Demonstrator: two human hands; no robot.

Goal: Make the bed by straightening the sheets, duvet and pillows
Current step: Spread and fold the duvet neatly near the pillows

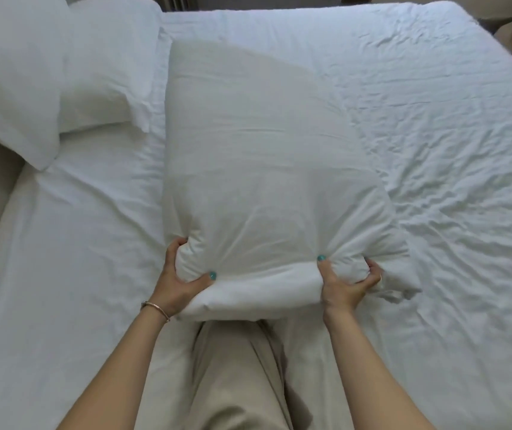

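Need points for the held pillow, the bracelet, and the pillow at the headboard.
held pillow (257,169): head view, middle of its top face.
bracelet (155,307): head view, band across the left wrist.
headboard pillow (12,76): head view, middle of the nearer of the two propped at the left.

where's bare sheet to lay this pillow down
Bare white sheet lies between the two stacked white pillows and the held white pillow. The wrinkled stretch to its right is also free. The far left corner is crowded.

Matt cotton-like pillow (260,169), creased sheet (434,150)
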